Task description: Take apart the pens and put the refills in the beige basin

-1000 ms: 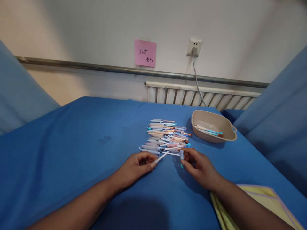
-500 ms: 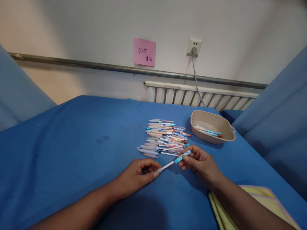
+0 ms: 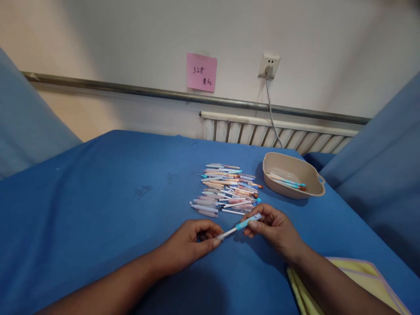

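Observation:
Between my two hands is a pen [image 3: 243,224], tilted up to the right, with a light blue barrel and a thin white shaft. My left hand [image 3: 200,240] pinches its pale tip end between thumb and fingers. The barrel end is gripped by my right hand [image 3: 274,227], thumb lying along it. Just beyond my hands, a bunch of pens and pen parts [image 3: 226,186] lies in rough rows on the blue cloth [image 3: 108,210]; some are pale barrels, others thin white shafts.
A beige basin [image 3: 315,188] holding several blue and brown-tipped sticks stands at the right. A yellow cloth [image 3: 354,275] lies under my right forearm. Behind are a radiator [image 3: 243,131], a metal rail [image 3: 147,92], a pink note [image 3: 201,72] and a socket with a plugged-in cord [image 3: 269,65].
The blue barrel has slid toward my left hand, so less of the white shaft shows between my hands. The whole view has shifted slightly.

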### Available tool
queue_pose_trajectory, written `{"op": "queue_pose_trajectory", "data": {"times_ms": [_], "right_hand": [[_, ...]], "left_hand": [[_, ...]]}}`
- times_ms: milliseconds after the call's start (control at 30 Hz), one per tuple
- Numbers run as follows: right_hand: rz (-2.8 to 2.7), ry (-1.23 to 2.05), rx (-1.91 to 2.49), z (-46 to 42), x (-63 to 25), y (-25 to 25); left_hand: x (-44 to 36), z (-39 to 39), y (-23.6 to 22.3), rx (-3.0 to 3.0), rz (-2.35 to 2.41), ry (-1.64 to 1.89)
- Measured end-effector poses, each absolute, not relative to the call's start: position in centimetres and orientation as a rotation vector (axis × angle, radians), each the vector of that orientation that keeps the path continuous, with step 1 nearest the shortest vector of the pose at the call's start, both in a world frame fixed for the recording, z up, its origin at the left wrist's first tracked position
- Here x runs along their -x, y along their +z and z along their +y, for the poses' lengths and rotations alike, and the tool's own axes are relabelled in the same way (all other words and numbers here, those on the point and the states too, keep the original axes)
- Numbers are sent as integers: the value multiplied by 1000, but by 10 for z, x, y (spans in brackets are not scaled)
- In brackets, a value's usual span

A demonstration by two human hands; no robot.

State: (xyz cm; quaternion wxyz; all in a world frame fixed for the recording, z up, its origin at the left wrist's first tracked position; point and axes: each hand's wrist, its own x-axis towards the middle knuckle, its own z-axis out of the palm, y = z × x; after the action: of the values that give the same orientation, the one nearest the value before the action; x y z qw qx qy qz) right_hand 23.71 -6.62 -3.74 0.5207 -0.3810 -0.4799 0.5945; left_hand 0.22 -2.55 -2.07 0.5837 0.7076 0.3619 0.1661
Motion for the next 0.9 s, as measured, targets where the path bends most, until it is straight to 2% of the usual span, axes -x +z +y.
{"op": "queue_pose_trajectory", "data": {"times_ms": [400, 700, 900], "right_hand": [[-1271, 1337, 985, -67, -240, -33], [-1144, 1292, 990, -71, -244, -28], [-1308, 1280, 950, -73, -232, -26]], "left_hand": [[-2, -27, -15, -1841, 836, 410], [-1, -26, -15, -1733, 810, 380], [-5, -29, -14, -1648, 819, 412]]}}
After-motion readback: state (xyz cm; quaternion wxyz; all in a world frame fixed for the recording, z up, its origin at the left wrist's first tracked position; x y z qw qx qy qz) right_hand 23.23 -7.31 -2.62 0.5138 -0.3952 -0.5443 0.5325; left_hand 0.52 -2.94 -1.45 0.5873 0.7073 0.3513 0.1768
